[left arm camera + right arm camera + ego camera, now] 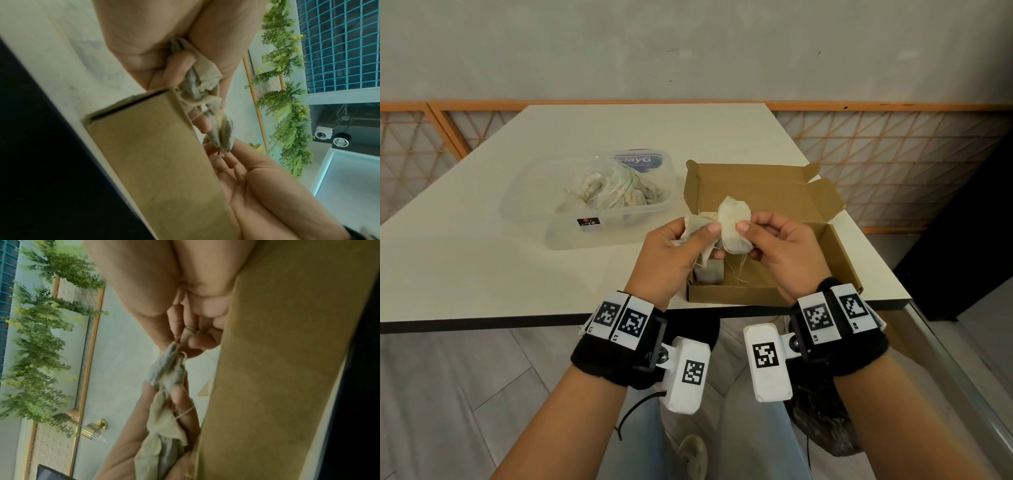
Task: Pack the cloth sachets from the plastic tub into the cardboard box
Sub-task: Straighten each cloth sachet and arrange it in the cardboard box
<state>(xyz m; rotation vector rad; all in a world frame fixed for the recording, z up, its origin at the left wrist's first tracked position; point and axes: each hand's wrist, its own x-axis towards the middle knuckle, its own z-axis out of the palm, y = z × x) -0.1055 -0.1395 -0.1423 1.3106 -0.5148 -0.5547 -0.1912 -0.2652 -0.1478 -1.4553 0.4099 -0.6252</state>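
Both hands hold pale cloth sachets above the open cardboard box [839,246] at the table's front right. My left hand [688,236] grips a bunched sachet [697,224], seen in the left wrist view as crumpled cloth [203,76]. My right hand [753,236] pinches a rounder sachet [734,214] between thumb and fingers; loose threads hang from it. In the right wrist view this sachet [167,371] hangs from the fingertips beside the box wall [277,369]. Another sachet [709,272] lies in the box's near left corner. The clear plastic tub [534,205] holds more sachets [616,192].
The box lid [756,185] stands open toward the back. A white table [482,260] carries both containers, its front edge close under my wrists. An orange lattice rail [893,144] runs behind the table. The tub's clear lid [585,236] lies in front of the tub.
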